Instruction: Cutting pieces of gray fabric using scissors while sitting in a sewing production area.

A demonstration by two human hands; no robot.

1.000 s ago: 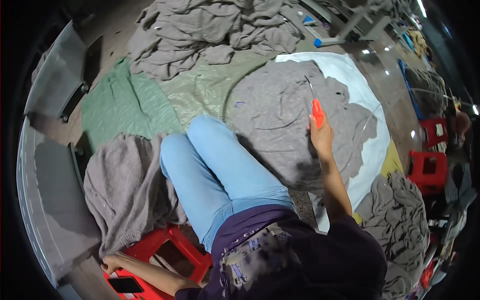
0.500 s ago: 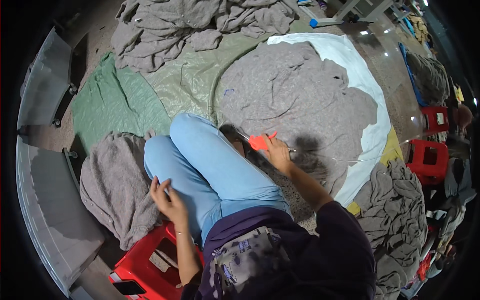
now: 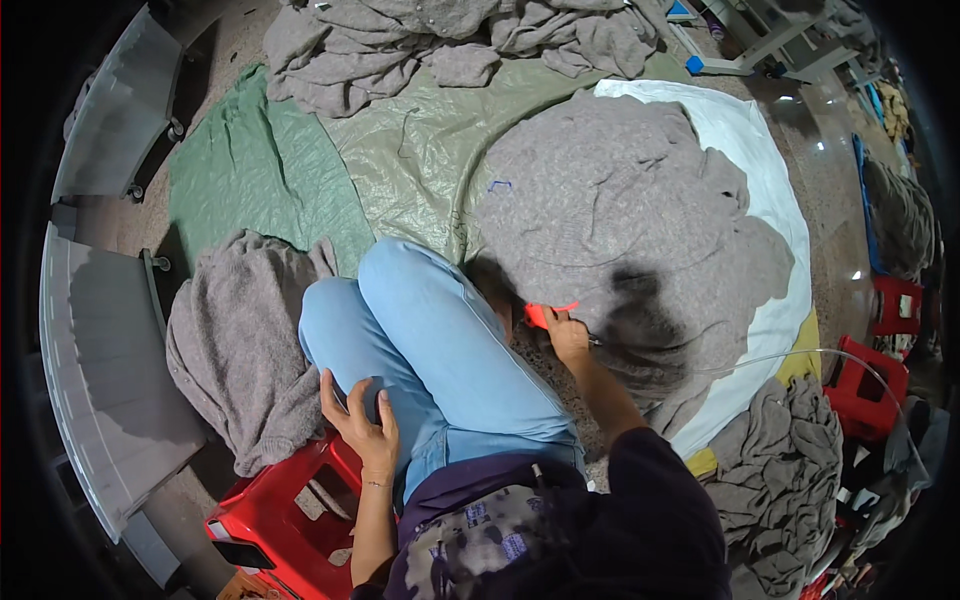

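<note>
The large gray knit heap point(image 3: 640, 200) lies spread out in front and to the right of the person's jeans-clad legs point(image 3: 450, 340). At the heap's near left edge, the right hand point(image 3: 570, 337) is wrapped around a red-orange handled tool point(image 3: 537, 317), fingers closed on its grip; the body of the tool shows left of the hand, while its far end is too hard to make out beside the legs. A small metal fitting point(image 3: 595, 341) sticks out past the hand toward the heap, and a thin clear hose point(image 3: 800, 353) arcs across the heap's right side; whether the two join cannot be told. Well to the left of the heap, across the legs, the left hand point(image 3: 365, 415) is spread, fingers apart and bent, at the thigh; whether it touches the jeans is unclear. Farther left of the heap, a gray knit garment point(image 3: 240, 350) sits bunched beside the legs, its lower end at a red stool point(image 3: 300, 520) with a dark phone point(image 3: 243, 554) at its corner. A white sheet point(image 3: 765, 150) shows along the heap's far and right edges, an olive sheet point(image 3: 400, 190) lies to its left, and a green sheet point(image 3: 260, 150) beyond that. More gray knitwear point(image 3: 380, 50) is piled beyond the heap to the left, and a darker gray cloth pile point(image 3: 775, 470) stands nearer than the heap, to its right.
</note>
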